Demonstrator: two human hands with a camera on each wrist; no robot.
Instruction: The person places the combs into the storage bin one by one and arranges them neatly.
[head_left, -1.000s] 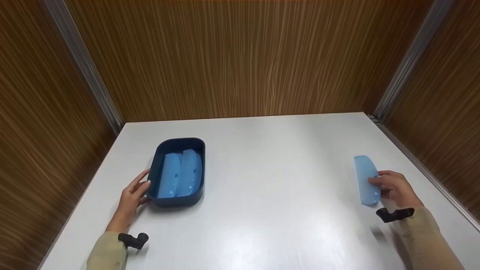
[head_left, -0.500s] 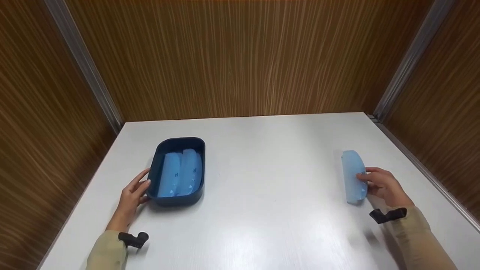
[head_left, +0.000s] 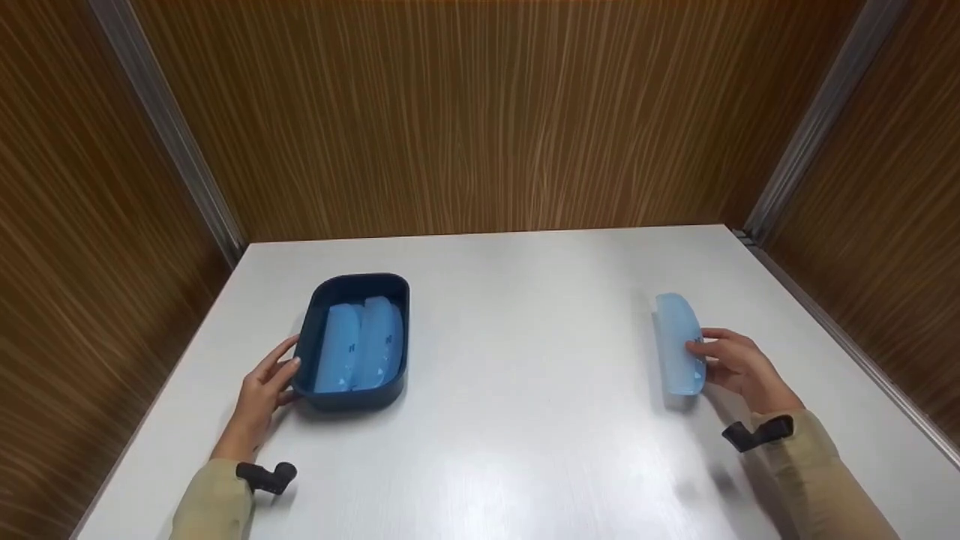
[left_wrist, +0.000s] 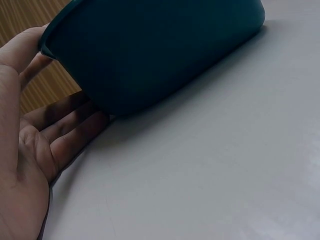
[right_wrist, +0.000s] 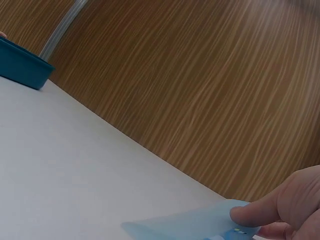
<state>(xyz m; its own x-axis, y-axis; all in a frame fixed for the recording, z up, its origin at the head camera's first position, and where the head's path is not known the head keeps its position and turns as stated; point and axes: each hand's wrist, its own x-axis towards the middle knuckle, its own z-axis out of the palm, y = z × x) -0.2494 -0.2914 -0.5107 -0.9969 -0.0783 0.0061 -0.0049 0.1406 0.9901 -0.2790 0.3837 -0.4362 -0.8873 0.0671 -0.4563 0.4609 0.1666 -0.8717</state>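
Note:
A dark blue open-topped box (head_left: 351, 403) stands at the left of the white table. Two light-blue half-moon-shaped pieces (head_left: 379, 345) with small printed marks lie side by side in it. My left hand (head_left: 259, 397) touches the box's left side, thumb at the rim and fingers against the outer wall, as the left wrist view shows. Over the table's right part, my right hand (head_left: 739, 367) pinches a similar light-blue half-moon-shaped piece (head_left: 677, 345) by its curved edge, thumb on top. That piece looks thin and slightly see-through in the right wrist view; its exact kind cannot be told.
Wood-grain panels (head_left: 480, 120) rise behind the white table (head_left: 517, 390) and along both sides. Metal strips (head_left: 810, 112) run up the panel corners. Each wrist carries a small black device (head_left: 759, 433).
My right hand has moved leftward and slightly farther from me, carrying the half-moon-shaped piece. My left hand and the box have stayed in place.

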